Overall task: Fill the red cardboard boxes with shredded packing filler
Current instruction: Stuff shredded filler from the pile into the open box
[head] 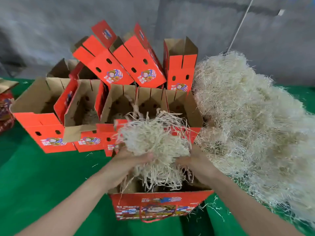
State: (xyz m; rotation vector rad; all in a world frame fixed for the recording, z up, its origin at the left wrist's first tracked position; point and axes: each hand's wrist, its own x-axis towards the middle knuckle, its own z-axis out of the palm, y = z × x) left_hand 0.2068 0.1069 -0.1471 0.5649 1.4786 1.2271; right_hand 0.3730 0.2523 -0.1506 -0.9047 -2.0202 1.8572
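A red cardboard box (158, 206) with a rope handle stands open right in front of me on the green table. Both hands hold a clump of pale shredded filler (153, 142) over its opening, with strands hanging down into the box. My left hand (131, 160) grips the clump from the left and my right hand (192, 160) grips it from the right. A big heap of the same filler (252, 120) lies on the right of the table.
Several open red boxes (81, 108) stand in rows behind the near one, some with a little filler inside. More boxes (136, 62) lean stacked on top of them. The green table cover (42, 176) shows at the left. A grey wall rises behind.
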